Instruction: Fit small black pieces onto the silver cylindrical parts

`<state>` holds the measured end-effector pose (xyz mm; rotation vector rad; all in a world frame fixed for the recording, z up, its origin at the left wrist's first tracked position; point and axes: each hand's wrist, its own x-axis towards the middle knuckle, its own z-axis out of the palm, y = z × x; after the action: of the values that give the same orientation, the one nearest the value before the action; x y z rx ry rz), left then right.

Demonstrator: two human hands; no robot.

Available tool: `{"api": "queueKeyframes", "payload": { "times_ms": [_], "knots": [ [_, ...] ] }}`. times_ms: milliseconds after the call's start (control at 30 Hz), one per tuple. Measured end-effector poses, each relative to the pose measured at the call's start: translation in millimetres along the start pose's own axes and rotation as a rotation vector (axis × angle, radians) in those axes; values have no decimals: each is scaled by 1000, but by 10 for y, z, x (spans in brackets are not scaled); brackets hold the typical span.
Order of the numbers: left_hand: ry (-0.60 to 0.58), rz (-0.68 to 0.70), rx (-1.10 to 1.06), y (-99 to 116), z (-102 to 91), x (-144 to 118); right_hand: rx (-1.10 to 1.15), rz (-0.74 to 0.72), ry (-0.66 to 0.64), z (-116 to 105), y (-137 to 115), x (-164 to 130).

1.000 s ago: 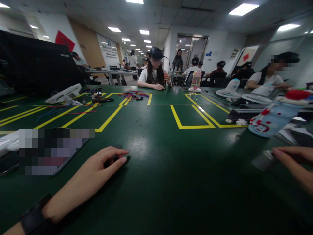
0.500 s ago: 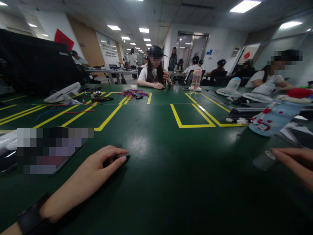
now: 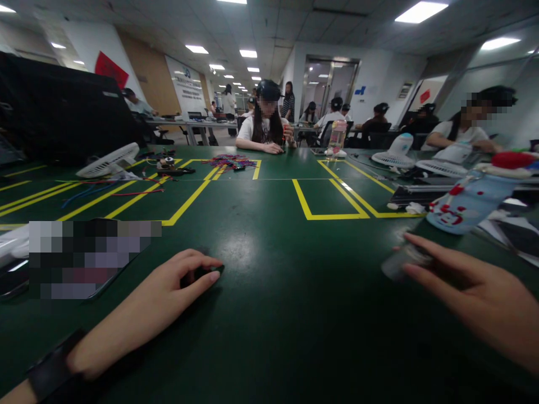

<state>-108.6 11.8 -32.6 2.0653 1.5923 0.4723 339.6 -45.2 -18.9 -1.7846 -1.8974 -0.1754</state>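
My left hand (image 3: pixel 151 311) lies on the green table (image 3: pixel 286 292), fingers curled over a small dark object (image 3: pixel 197 275) that is mostly hidden. A black band is on that wrist. My right hand (image 3: pixel 475 297) reaches in from the right and holds a small grey cylinder (image 3: pixel 396 264) between thumb and fingers, just above the table; it is blurred.
A blurred-out flat device (image 3: pixel 90 258) lies left of my left hand. A light blue bottle with red marks (image 3: pixel 467 205) lies at the right. Yellow tape lines (image 3: pixel 332 216), a white fan (image 3: pixel 109 160), coloured wires (image 3: pixel 229 163) and seated people are farther back.
My right hand has moved left and forward across the table, carrying the grey cylinder with it. My left hand has stayed in place.
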Motion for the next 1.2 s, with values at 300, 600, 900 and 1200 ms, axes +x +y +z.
{"api": "queueKeyframes", "payload": {
  "times_ms": [300, 600, 900, 1200],
  "knots": [
    [33, -1, 49, -4, -18, -18, 531, -417, -423, 535, -1428, 169],
    [102, 348, -219, 1050, 337, 27, 734, -194, -442, 693, -1341, 102],
    [225, 260, -331, 982, 400, 29, 680, -229, -434, 555, -1316, 123],
    [4, 323, 23, 850, 528, 117, 592, -279, -357, 611, -1295, 81]
  ]
}}
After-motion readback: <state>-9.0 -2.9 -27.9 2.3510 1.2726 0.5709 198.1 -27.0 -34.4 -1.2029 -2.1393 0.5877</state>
